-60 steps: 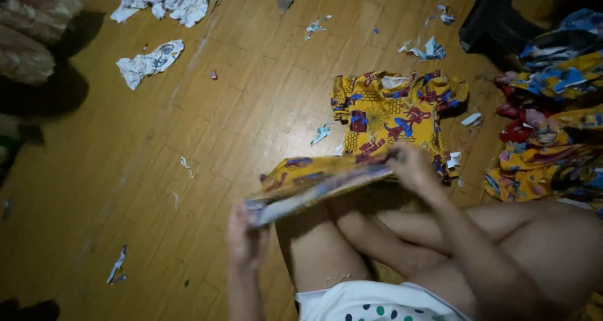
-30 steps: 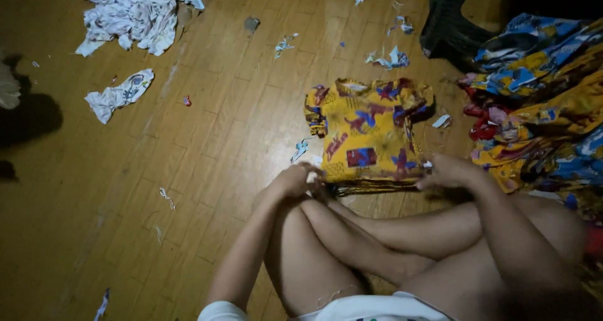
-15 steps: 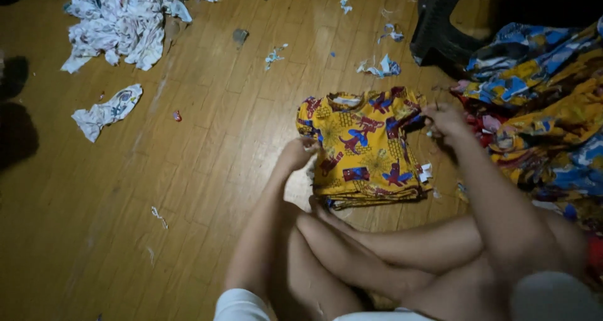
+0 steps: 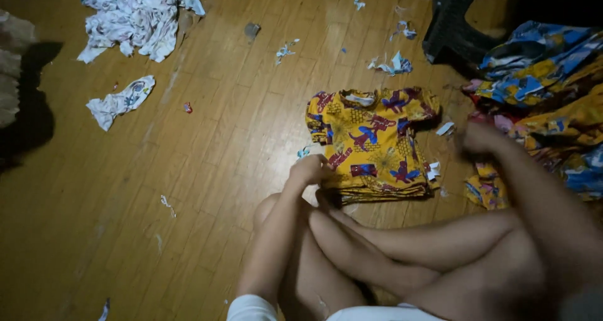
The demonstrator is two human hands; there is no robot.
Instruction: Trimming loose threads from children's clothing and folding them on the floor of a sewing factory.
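A stack of small yellow shirts [image 4: 372, 142] with red and blue cartoon prints lies flat on the wooden floor in front of my crossed legs. My left hand [image 4: 309, 170] rests on the stack's near left corner, fingers curled against the fabric. My right hand [image 4: 478, 137] is blurred, off the stack to the right, close to a heap of yellow and blue printed clothes [image 4: 553, 107]. It seems to hold nothing.
White printed fabric scraps [image 4: 135, 16] lie piled at the top left, with a smaller scrap [image 4: 120, 101] below them. Small cloth bits [image 4: 391, 63] dot the floor. A dark plastic stool [image 4: 458, 22] stands at the top right.
I laid a folded shirt onto the stack and pressed it with both hands. My right hand has since left the stack and moved right toward the clothes heap; my left hand stays at the corner.
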